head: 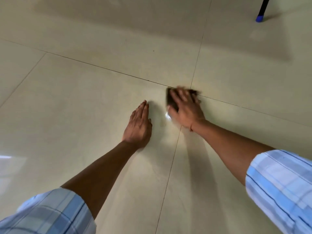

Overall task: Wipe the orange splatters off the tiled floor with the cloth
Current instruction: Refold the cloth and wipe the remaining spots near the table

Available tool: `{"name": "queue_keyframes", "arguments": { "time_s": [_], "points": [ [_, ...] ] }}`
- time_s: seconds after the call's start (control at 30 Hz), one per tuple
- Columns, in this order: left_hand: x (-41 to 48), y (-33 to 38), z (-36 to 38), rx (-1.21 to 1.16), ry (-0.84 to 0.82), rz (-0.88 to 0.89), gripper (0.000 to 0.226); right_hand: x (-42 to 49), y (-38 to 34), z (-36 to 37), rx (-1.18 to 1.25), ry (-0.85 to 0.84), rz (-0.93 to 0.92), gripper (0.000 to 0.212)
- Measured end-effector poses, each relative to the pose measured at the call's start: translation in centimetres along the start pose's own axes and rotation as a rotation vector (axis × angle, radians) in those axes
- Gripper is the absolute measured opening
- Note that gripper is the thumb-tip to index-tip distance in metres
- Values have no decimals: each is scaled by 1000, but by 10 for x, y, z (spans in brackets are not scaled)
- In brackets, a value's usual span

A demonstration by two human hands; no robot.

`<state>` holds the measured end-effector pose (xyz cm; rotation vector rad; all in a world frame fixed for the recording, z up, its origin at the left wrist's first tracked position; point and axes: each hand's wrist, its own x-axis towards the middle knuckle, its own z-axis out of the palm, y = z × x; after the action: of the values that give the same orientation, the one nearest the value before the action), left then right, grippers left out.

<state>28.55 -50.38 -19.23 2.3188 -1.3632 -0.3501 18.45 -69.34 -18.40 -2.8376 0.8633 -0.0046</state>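
The right hand's fingers (179, 95) lie spread and fairly straight on top of the cloth (169, 101), pressing it to the tiled floor (84, 98). They are smeared by motion blur, so it cannot be told whether the thumb hooks round the cloth's edge. The cloth is a dark, brownish-black pad lying right on the grout crossing (191, 86), where four tiles meet. It covers most of that junction, and the right hand (187, 110) hides most of the cloth. Only its left side and a ragged far-right corner show.

Just on the near-left side of the grout crossing a wet glint (168, 116) shines on the glossy cream tile, with a faint pale smear (162, 123) beside it whose colour is too weak to name.

Left of the grout crossing and a little nearer the person, the left hand (137, 125) rests palm-down on the floor, apart from the cloth, its fingers (143, 108) straight and close together. A thin red thread (191, 127) circles the right wrist.

Far beyond the grout crossing to the right stands a black leg (260, 12) with a blue tip, cut off by the top edge.

There are two hands, one cloth, one leg and two checked blue sleeves: the left sleeve (50, 213) and the right sleeve (278, 183), both cut by the frame.
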Motion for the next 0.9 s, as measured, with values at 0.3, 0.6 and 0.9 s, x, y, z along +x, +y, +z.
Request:
{"name": "queue_keyframes", "arguments": {
  "time_s": [0.3,0.6,0.9],
  "points": [
    [-87,-65,-37,191,8,-240,63,-18,-70,11,23,32,-56,68],
    [-99,-53,-48,-27,88,-303,61,-65,-66,12,329,70,-158,62],
    [-55,-28,-19,231,52,-246,65,-65,-39,18,224,15,29,65]
  ]
}}
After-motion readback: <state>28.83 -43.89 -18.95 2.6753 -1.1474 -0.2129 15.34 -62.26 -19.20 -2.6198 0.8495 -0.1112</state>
